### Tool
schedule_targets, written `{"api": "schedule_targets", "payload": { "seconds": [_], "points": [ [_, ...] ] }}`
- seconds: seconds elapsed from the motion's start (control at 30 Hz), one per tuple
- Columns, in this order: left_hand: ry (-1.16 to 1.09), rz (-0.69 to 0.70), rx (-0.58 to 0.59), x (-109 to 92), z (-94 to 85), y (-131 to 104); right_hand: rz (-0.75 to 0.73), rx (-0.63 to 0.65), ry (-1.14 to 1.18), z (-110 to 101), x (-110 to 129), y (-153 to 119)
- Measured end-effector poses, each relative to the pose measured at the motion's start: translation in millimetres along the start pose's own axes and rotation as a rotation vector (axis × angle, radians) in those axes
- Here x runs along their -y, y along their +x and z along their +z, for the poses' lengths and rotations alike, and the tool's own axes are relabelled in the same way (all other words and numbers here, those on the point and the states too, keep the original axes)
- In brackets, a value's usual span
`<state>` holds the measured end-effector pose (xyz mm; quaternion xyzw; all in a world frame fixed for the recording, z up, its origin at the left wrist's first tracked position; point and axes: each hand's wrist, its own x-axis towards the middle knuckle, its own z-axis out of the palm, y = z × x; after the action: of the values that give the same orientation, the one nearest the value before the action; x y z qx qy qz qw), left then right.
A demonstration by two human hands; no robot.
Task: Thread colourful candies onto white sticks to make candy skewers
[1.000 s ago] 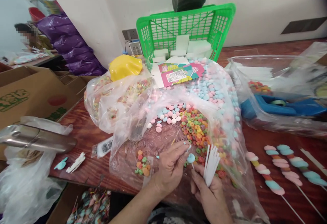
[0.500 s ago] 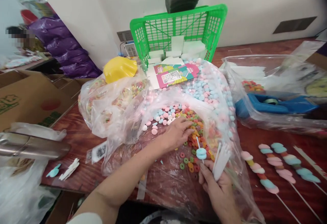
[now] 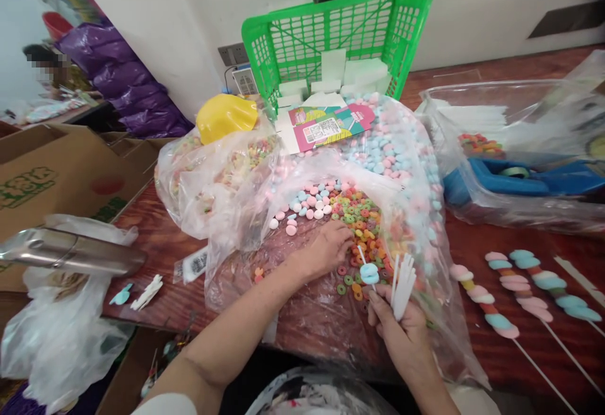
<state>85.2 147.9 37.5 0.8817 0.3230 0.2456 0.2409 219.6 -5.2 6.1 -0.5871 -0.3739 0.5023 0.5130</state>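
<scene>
Red-brown table runs under everything, a good part of it hidden by plastic. Cardboard box at far left, cut by the frame edge. Clear bin at right, far end also cut off. Green basket at the back, its lower part masked by white boxes and a printed card. Clear bag of pink and blue candies in front, wrinkles hazing its contents. My left hand curls down at the edge of the piled rings, fingertips hard to make out; cannot tell whether they pinch one. My right hand pinches a stick upright but tilted, lower end lost in the grip, and also holds a bundle of white sticks, bottoms covered. Three candy skewers lie to the right, handles running out of frame. Blue candies, seemingly two, sit on my stick, just above the thumb.
</scene>
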Motion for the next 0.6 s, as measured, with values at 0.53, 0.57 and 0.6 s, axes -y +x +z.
{"api": "schedule_targets", "payload": {
  "seconds": [0.53,0.57,0.6],
  "points": [
    [-1.399,-0.696,-0.675,-48,-19.1,-54,-0.169,0.166,-0.289,17,-1,-11],
    [-1.421,-0.688,-0.674,-49,-19.4,-55,-0.171,0.172,-0.298,18,-2,-11],
    [-1.431,-0.672,-0.669,-50,-19.4,-57,-0.173,0.175,-0.303,19,-2,-11]
  ]
}}
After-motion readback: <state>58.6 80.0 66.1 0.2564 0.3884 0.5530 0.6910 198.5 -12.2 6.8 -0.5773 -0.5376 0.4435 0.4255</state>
